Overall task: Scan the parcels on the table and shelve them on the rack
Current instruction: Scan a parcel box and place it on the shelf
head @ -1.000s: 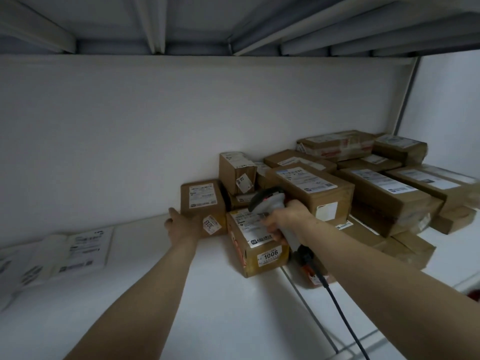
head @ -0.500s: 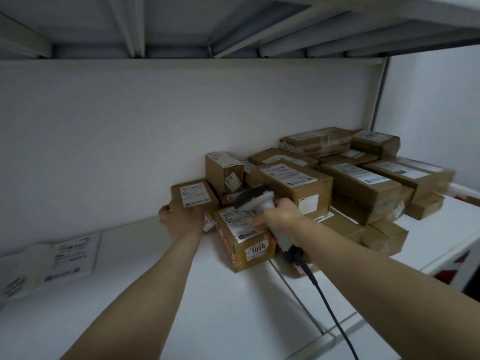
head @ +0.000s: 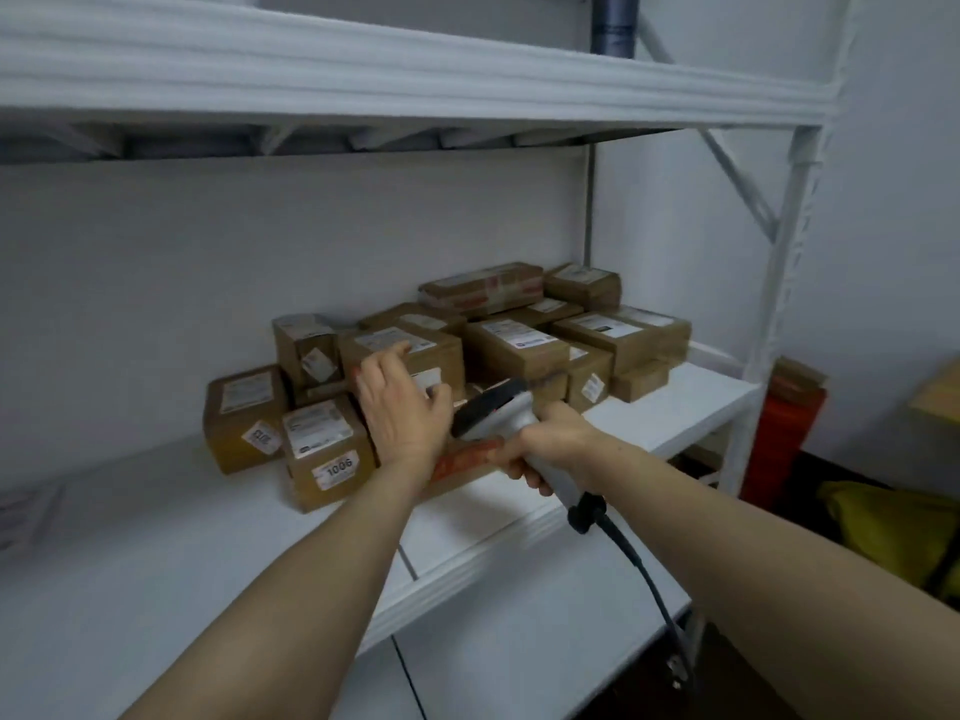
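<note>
Head view: parcels (head: 519, 345) crowd the rack shelf (head: 691, 407) at 12 o'clock. Left hand (head: 402, 413), fingers loosely spread, hovers among them; right hand (head: 550, 449) grips the barcode scanner (head: 493, 413). A careless sweep could knock parcel 1006 (head: 327, 454), at 10 o'clock, off the front.

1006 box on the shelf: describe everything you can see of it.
The 1006 box is a small brown cardboard parcel, closed, upright on the white shelf at the pile's front. A white shipping label covers most of its top; a white sticker reading 1006 is on its front face. A neighbouring box stands close beside it; contact unclear. The left hand overlaps its opposite edge in view; touching cannot be told.
</note>
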The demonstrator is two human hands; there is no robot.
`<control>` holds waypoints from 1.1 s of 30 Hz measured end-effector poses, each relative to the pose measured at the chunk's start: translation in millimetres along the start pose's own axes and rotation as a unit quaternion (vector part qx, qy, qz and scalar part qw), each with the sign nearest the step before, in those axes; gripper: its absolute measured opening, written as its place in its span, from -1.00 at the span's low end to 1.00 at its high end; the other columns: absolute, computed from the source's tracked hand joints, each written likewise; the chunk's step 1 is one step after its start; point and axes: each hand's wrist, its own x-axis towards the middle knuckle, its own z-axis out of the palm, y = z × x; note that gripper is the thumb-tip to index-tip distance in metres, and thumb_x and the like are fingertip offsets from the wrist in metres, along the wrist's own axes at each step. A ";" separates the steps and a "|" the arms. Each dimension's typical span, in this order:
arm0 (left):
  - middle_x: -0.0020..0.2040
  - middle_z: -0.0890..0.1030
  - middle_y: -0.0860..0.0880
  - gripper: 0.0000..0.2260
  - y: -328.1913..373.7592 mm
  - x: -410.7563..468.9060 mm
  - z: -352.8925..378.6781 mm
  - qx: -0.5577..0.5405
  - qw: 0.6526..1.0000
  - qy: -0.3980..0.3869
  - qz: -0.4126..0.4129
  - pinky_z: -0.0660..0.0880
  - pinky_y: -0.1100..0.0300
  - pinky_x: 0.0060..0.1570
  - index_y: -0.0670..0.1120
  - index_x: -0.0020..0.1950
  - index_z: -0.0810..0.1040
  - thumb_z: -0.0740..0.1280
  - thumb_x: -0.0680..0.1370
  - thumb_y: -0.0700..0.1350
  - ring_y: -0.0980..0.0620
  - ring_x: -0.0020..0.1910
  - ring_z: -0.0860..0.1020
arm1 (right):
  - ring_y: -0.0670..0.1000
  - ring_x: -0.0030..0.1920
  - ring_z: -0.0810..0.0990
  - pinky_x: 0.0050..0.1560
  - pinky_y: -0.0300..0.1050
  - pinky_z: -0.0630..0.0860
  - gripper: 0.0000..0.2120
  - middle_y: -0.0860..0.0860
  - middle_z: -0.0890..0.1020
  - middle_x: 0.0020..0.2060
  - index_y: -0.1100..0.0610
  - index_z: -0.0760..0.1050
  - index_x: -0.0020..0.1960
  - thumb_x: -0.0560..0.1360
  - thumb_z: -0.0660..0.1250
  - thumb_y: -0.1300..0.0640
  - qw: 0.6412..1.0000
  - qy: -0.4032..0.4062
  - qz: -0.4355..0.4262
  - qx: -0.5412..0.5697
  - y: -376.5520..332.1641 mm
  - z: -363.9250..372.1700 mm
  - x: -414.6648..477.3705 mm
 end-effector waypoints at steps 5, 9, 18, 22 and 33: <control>0.30 0.35 -0.14 -0.48 90.4 -56.2 48.5 -0.001 0.997 -0.062 0.055 0.24 0.07 0.28 -0.09 0.36 0.37 0.37 0.41 -0.15 -0.10 0.29 0.31 | 0.00 -0.47 0.47 -0.45 -0.18 0.43 -0.87 0.09 0.57 -0.43 0.26 0.55 -0.09 0.41 0.45 0.25 0.995 0.080 0.043 0.032 57.7 -89.5 -50.8; 0.29 0.36 -0.13 -0.49 159.9 -96.0 95.3 -0.012 0.989 -0.122 0.085 0.24 0.05 0.22 -0.09 0.36 0.39 0.35 0.41 -0.13 -0.14 0.27 0.32 | -0.01 -0.58 0.43 -0.52 -0.20 0.38 -0.87 0.12 0.53 -0.48 0.27 0.52 -0.16 0.39 0.47 0.32 0.984 0.150 0.071 0.057 106.8 -160.0 -91.3; 0.28 0.35 -0.10 -0.48 328.1 -186.2 229.5 -0.107 0.941 -0.275 0.169 0.20 0.06 0.28 -0.08 0.37 0.37 0.32 0.40 -0.15 -0.11 0.30 0.30 | -0.01 -0.58 0.45 -0.53 -0.21 0.40 -0.86 0.04 0.53 -0.56 0.21 0.52 -0.23 0.39 0.49 0.28 0.924 0.333 0.174 0.066 230.4 -335.5 -188.1; 0.31 0.33 -0.10 -0.45 398.7 -228.7 298.5 -0.130 0.914 -0.341 0.178 0.21 0.02 0.31 -0.06 0.40 0.34 0.33 0.41 -0.13 -0.12 0.32 0.30 | 0.00 -0.56 0.46 -0.54 -0.22 0.42 -0.84 0.07 0.55 -0.50 0.19 0.51 -0.23 0.38 0.50 0.28 0.881 0.413 0.220 0.061 280.0 -410.5 -226.3; 0.40 0.27 -0.08 -0.45 589.9 -293.6 490.1 -0.207 0.821 -0.485 0.222 0.19 0.04 0.37 -0.05 0.46 0.24 0.32 0.50 -0.09 -0.09 0.40 0.25 | 0.02 -0.42 0.51 -0.35 -0.09 0.51 -0.84 0.09 0.58 -0.39 0.18 0.49 -0.15 0.43 0.48 0.23 0.789 0.543 0.285 0.035 360.0 -616.9 -255.1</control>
